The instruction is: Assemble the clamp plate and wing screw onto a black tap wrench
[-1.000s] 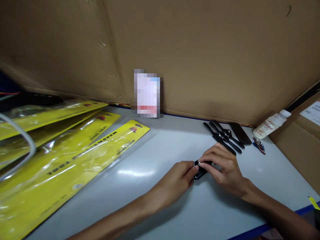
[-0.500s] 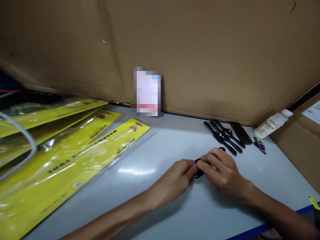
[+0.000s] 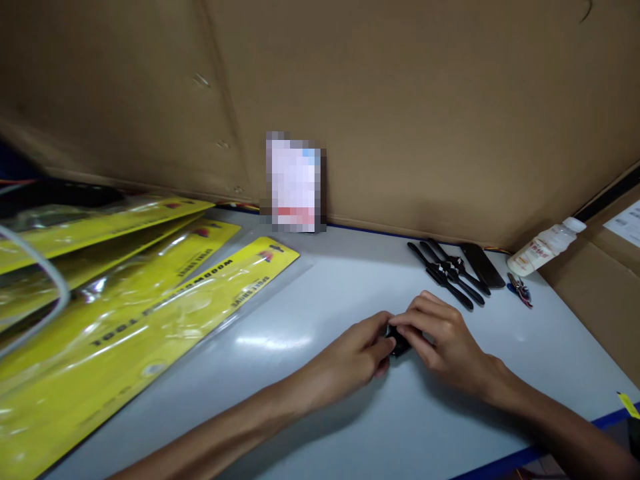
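At your far left, a white cable [image 3: 45, 263] curves over several yellow spokeshave packages [image 3: 200, 320] in clear plastic, which fan across the left part of the desk [image 3: 320, 287]; their dark lettering includes the word "TOOL". Behind them, toward the desk's back left corner, lies a black object [image 3: 75, 195].

Along the desk's back edge rises a brown cardboard wall [image 3: 400, 120]. A pale upright panel [image 3: 295, 183], pixelated, stands against it, with some thin wires [image 3: 243, 206] just to its left.

Right of the desk's middle, toward the front edge, your left hand [image 3: 363, 347] grasps a glossy black tool [image 3: 399, 343], thumb on top and fingers curled beneath. Your right hand [image 3: 447, 340] comes in from the other side, its thumb and fingertips together at the tool's upper end; your fingers cover so much that I cannot tell whether it pinches the tool or only presses on it.

Beyond your right hand, near the back edge, black spokeshaves [image 3: 454, 268] lie side by side, slanting, next to a flat dark slab [image 3: 483, 265]. Toward the back right corner, a capped bottle [image 3: 543, 252] leans over, with a small bundle of wires [image 3: 520, 291] just in front. A cardboard box [image 3: 590, 287] borders the right edge.
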`<act>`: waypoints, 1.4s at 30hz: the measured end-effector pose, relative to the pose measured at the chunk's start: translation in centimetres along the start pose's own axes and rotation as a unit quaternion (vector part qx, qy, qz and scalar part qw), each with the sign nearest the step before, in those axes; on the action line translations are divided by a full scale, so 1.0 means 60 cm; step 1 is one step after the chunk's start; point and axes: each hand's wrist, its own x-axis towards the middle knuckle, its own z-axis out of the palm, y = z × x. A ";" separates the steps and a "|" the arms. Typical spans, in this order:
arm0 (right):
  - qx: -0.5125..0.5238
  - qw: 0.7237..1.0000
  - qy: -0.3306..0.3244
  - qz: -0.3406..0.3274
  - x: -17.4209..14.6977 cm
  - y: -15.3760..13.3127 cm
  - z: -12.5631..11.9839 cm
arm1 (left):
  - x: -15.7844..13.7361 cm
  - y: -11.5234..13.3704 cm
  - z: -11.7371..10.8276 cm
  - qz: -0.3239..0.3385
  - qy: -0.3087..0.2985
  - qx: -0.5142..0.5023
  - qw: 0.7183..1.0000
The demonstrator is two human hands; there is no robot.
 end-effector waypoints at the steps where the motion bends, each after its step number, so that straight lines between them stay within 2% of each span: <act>1: 0.009 1.000 0.010 0.007 0.001 -0.002 0.002 | 0.000 -0.002 0.000 0.008 0.000 -0.002 1.000; 7: 0.101 0.982 0.041 0.151 0.002 -0.007 0.012 | 0.000 0.000 -0.001 0.039 -0.001 0.013 0.999; 10: 0.127 0.976 0.027 0.175 0.000 -0.002 0.010 | 0.000 0.001 -0.002 0.045 0.000 0.022 0.999; 19: 0.148 0.987 0.032 0.049 -0.005 0.011 -0.019 | 0.001 0.002 -0.001 0.048 -0.001 0.014 0.999; 27: 0.075 0.996 0.018 -0.038 -0.016 0.023 -0.023 | 0.002 0.004 -0.001 0.047 -0.014 0.011 0.999; 37: 0.043 0.998 0.038 -0.011 -0.016 0.010 -0.005 | 0.004 -0.002 0.000 0.056 -0.027 -0.003 0.998; 42: 0.003 0.998 0.056 -0.006 -0.015 0.003 0.007 | 0.005 -0.008 0.003 0.064 -0.007 0.024 0.998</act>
